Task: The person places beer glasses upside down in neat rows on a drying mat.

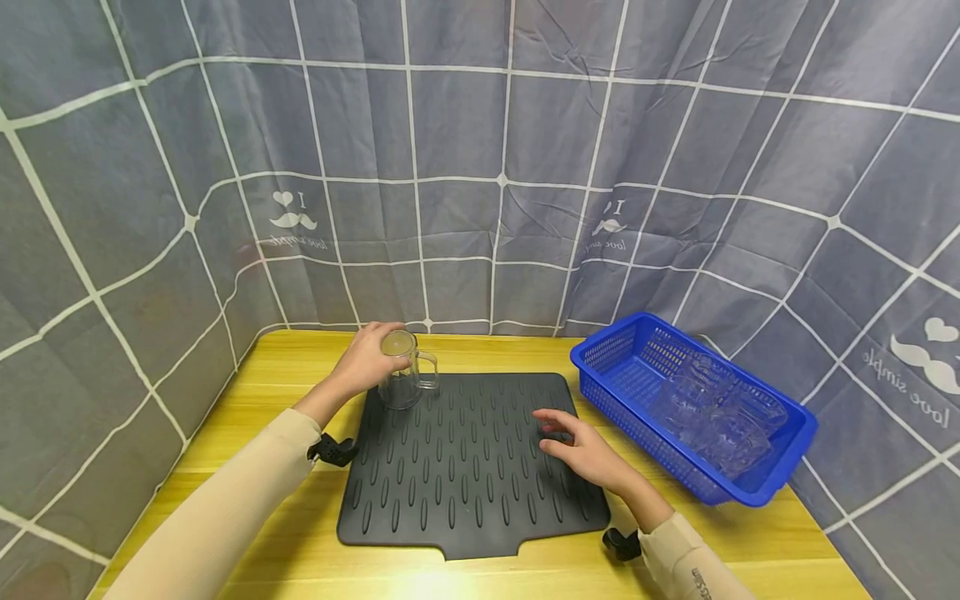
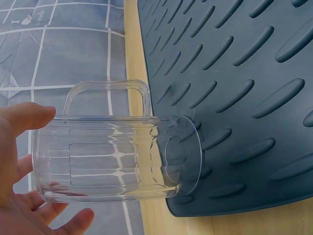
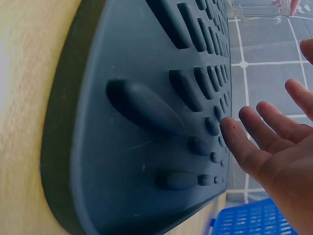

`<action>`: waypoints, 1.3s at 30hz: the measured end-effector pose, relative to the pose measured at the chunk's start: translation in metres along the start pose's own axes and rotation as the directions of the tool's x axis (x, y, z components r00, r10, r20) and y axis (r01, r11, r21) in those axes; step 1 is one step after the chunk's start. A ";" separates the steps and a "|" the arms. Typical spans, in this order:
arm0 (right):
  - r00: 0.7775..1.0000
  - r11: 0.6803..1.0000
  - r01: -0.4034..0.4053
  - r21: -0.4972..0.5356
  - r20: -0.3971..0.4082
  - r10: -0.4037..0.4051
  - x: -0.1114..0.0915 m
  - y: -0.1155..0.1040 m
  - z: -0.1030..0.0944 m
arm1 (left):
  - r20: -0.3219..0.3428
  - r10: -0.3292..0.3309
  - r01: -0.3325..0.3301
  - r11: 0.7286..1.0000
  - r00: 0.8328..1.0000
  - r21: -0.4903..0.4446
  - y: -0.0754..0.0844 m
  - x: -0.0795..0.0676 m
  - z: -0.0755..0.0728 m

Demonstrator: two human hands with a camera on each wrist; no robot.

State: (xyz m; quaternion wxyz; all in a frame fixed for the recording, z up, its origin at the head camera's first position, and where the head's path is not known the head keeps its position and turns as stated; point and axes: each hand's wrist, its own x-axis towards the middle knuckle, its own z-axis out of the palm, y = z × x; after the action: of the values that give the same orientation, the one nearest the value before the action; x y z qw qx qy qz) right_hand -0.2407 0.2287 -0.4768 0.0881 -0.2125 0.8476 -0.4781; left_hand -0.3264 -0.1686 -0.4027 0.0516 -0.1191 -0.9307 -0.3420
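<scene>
Upside down at the mat's far left corner stands a clear glass mug (image 1: pixel 401 385), its base up and its handle toward the right. My left hand (image 1: pixel 369 358) grips it around the base end, thumb on one side and fingers on the other. In the left wrist view, the mug (image 2: pixel 112 159) has its mouth at the dark ribbed mat (image 2: pixel 244 117), and the thumb of the left hand (image 2: pixel 19 161) lies at its base edge. Over the right part of the mat, my right hand (image 1: pixel 588 454) hovers with loosely bent fingers, holding nothing.
A blue plastic basket (image 1: pixel 637 417) stands right of the mat, with several clear glass mugs (image 1: pixel 720 417) inside. The mat (image 1: pixel 472 467) lies on a yellow wooden table (image 1: pixel 285 517). A grey checked curtain (image 1: pixel 465 217) hangs behind and along both sides.
</scene>
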 end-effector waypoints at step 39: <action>1.000 1.000 0.015 -0.007 -0.019 -0.016 0.000 -0.002 -0.004 | -0.182 -0.027 0.011 0.996 0.983 -0.089 0.006 -0.049 -0.006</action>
State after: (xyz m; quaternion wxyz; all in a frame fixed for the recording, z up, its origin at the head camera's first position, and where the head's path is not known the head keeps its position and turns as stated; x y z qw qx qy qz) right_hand -0.2418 0.2312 -0.4732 0.0757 -0.2149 0.8484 -0.4779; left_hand -0.2771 -0.1771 -0.4030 0.1283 -0.0805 -0.9072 -0.3925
